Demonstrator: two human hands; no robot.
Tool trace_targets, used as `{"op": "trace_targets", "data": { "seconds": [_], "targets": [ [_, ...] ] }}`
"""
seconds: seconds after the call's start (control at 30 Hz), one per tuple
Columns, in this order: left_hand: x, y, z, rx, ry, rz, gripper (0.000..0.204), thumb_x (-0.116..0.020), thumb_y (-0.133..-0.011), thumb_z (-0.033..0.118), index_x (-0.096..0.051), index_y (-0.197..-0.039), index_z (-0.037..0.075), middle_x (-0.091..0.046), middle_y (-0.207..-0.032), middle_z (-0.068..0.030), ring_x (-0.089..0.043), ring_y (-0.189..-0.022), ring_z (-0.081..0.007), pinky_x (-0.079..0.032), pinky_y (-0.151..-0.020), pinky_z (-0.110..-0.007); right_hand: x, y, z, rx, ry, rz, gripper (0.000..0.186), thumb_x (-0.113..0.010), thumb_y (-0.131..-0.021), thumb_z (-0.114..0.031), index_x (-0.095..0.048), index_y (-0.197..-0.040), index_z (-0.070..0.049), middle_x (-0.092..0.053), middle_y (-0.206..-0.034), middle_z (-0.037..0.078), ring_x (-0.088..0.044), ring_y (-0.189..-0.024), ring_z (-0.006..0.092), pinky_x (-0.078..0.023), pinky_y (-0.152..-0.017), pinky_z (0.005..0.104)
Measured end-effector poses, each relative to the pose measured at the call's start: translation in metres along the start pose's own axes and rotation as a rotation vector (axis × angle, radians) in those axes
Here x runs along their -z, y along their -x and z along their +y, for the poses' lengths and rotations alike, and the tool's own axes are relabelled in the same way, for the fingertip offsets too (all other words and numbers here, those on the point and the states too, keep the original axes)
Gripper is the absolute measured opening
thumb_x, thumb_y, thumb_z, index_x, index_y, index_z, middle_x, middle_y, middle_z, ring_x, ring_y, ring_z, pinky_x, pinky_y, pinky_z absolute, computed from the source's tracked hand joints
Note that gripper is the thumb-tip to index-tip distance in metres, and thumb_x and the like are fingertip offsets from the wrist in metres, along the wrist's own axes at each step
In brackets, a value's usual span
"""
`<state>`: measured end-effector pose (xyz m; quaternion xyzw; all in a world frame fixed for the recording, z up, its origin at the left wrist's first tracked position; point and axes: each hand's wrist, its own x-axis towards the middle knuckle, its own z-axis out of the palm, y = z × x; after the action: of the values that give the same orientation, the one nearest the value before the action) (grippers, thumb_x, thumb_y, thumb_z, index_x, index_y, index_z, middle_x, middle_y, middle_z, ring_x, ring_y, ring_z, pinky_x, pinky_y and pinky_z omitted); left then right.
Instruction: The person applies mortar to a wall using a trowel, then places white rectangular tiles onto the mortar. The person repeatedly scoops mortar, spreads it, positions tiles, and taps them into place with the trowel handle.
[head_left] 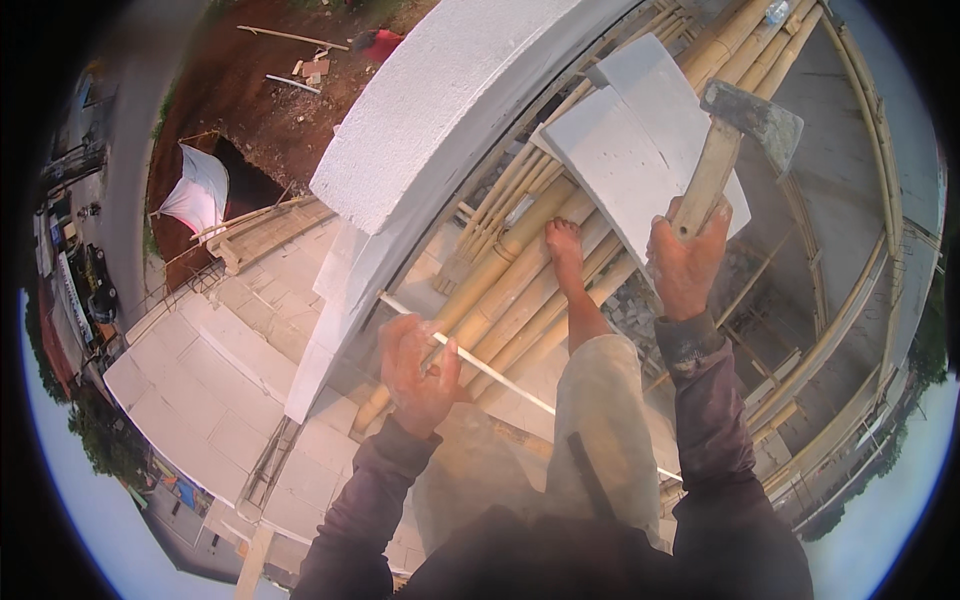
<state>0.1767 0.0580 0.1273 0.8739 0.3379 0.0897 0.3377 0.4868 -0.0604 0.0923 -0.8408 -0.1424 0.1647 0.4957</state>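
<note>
My right hand point(690, 255) is closed around the wooden handle of a hatchet point(714, 172). The hatchet's worn grey metal head is held above white blocks point(640, 130) lying on bamboo poles. On the left, my left hand point(412, 365) has its fingers curled, close to the tall white block wall point(395, 130). A thin white rod point(505, 382) runs past those fingers and goes behind my knee. Whether the left hand grips the rod or something small is hard to make out. My bare foot point(565, 240) rests on the bamboo poles point(515, 265).
More bamboo scaffolding point(880, 150) curves along the right, with a deep drop to rubble below. Beyond the wall at left are a pale block surface point(210, 370), a wooden plank form point(270, 235), red soil point(240, 90) and a hanging cloth point(200, 190).
</note>
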Motion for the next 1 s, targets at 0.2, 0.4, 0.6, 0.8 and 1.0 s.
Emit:
{"op": "trace_targets", "data": {
  "seconds": [0.2, 0.4, 0.6, 0.8, 1.0],
  "targets": [
    [-0.095, -0.064, -0.179, 0.314, -0.12, 0.348, 0.12, -0.094, -0.067, 0.03, -0.022, -0.155, -0.005, -0.024, -0.157, -0.0287, -0.022, -0.146, -0.0441, -0.019, -0.123, -0.052, -0.019, 0.096, 0.045, -0.23, 0.111, -0.124, 0.042, -0.062, -0.08, 0.005, -0.047, -0.119, -0.001, -0.056, -0.093, 0.007, -0.059, -0.071, 0.0131, -0.051, -0.058, 0.0278],
    [-0.148, -0.102, -0.252, 0.359, 0.113, 0.054, 0.109, -0.086, -0.074, 0.034, -0.018, -0.153, 0.005, -0.033, -0.154, -0.0215, -0.028, -0.144, -0.0371, -0.014, -0.123, -0.048, -0.027, 0.132, 0.057, -0.295, 0.087, -0.203, 0.045, -0.063, -0.078, 0.001, -0.049, -0.121, 0.0, -0.057, -0.092, 0.007, -0.06, -0.077, 0.0153, -0.052, -0.068, 0.0297],
    [-0.18, -0.1, -0.297, 0.107, -0.419, 0.007, 0.057, -0.062, -0.092, 0.029, -0.037, -0.143, 0.034, -0.052, -0.145, -0.0051, -0.046, -0.136, -0.0266, -0.028, -0.117, -0.045, -0.022, 0.117, 0.03, -0.132, 0.238, -0.169, 0.054, -0.065, -0.08, -0.003, -0.048, -0.131, 0.001, -0.06, -0.093, 0.009, -0.061, -0.082, 0.0211, -0.052, -0.077, 0.035],
    [-0.199, -0.109, -0.293, 0.136, -0.534, 0.216, 0.116, -0.08, -0.08, 0.049, -0.005, -0.159, 0.008, -0.036, -0.159, -0.0094, -0.021, -0.151, -0.0277, 0.009, -0.124, -0.049, 0.01, -0.041, -0.033, 0.162, 0.319, -0.07, 0.059, -0.058, -0.091, -0.012, -0.04, -0.145, 0.003, -0.066, -0.098, 0.028, -0.068, -0.084, 0.04, -0.052, -0.077, 0.0464],
    [-0.207, -0.108, -0.297, 0.312, -0.041, 0.245, 0.122, -0.086, -0.074, 0.046, -0.007, -0.158, 0.006, -0.034, -0.16, -0.0103, -0.021, -0.151, -0.0286, 0.01, -0.124, -0.051, -0.005, -0.226, -0.1, 0.628, 0.615, 0.159, 0.054, -0.056, -0.092, -0.014, -0.043, -0.142, -0.002, -0.068, -0.099, 0.031, -0.067, -0.09, 0.0479, -0.051, -0.085, 0.053]
  ]
}}
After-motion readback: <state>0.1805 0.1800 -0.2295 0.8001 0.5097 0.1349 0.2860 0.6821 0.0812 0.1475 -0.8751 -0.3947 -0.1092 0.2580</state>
